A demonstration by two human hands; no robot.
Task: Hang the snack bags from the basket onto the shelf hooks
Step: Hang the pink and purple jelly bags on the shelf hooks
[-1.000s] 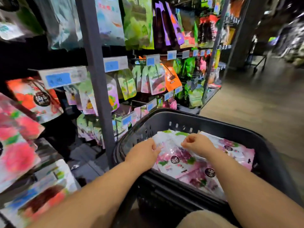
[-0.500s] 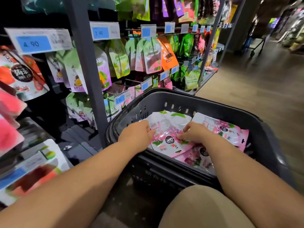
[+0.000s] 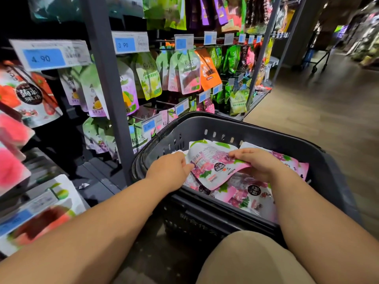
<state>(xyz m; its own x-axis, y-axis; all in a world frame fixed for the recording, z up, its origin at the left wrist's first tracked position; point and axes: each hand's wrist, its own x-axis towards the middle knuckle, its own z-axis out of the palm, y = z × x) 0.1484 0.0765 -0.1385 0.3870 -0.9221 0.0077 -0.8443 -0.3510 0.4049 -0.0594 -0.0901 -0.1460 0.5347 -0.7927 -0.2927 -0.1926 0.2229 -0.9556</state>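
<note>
Snack bags are the job, so take it from the biggest piece down. The shelf rack [image 3: 106,89] fills the left, already crowded with hanging pouches. Just beside it sits the dark basket [image 3: 225,117], in front of the person's knee. Inside lies a pile of pink and purple grape bags [image 3: 242,197]. On that pile is the top bag [image 3: 213,167], bowed upward between two hands. The left hand [image 3: 168,171] is curled, fingertips pinching the bag's left edge. The right hand [image 3: 256,162] has its fingers [image 3: 238,154] folded over the right edge, thumb hidden. I read this as the pick-up step, with nothing from the basket hung yet. Next comes lifting the bag clear, finding its hang hole, and threading it onto a free shelf hook [image 3: 165,103].
</note>
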